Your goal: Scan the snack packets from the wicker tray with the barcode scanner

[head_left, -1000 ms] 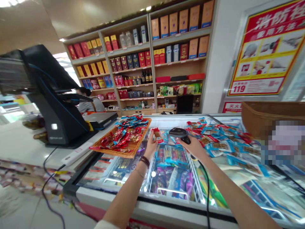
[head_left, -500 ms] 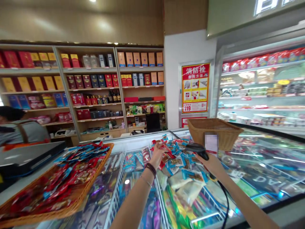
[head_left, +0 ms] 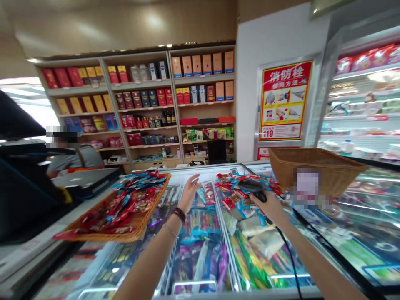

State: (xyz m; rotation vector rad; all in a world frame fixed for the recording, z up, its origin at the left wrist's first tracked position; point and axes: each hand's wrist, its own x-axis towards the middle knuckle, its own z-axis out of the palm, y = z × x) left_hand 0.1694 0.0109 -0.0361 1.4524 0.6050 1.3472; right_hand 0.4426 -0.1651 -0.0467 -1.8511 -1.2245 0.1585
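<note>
My left hand (head_left: 190,192) is raised over the glass freezer top, its fingers stretched and apart with nothing in them. A dark beaded bracelet circles that wrist. My right hand (head_left: 269,205) grips the handle of a black barcode scanner (head_left: 253,188), whose head points left over a loose pile of small red and blue snack packets (head_left: 231,201). The scanner's black cable (head_left: 289,254) hangs down from my right hand. Left of my left hand lies a shallow orange wicker tray (head_left: 165,189) holding many red and blue snack packets (head_left: 125,204).
A deep brown wicker basket (head_left: 340,179) with a blurred label stands right of the pile. Bagged frozen goods (head_left: 200,225) lie beneath the glass. A person (head_left: 75,156) in an apron is at far left, behind a flat grey device (head_left: 84,181). Shelves of boxes line the wall.
My left hand has left the packet pile and moved left towards the tray, fingers opened out. My right hand still holds the scanner over the pile. The view has turned left.
</note>
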